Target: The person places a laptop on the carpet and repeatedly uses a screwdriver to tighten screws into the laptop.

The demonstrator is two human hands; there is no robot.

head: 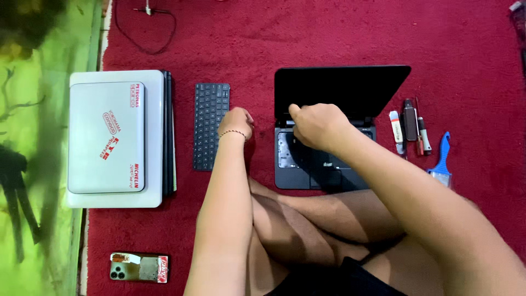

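A small black laptop (339, 87) lies open on the red carpet (329, 38), its keyboard bay bare. My right hand (315, 125) rests over the top left of that bay near the hinge, fingers curled; whether it grips anything is hidden. My left hand (236, 121) sits on the carpet beside the right edge of a detached black keyboard (210, 125), fingers curled under, touching or nearly touching it. A thin bracelet circles that wrist.
Left of the keyboard, a stack of closed laptops (116, 137), silver on top with stickers. A phone (139, 267) lies at the lower left. Right of the open laptop lie several small tools (410, 127) and a blue brush (441, 160). A black cable (147, 28) loops at the top.
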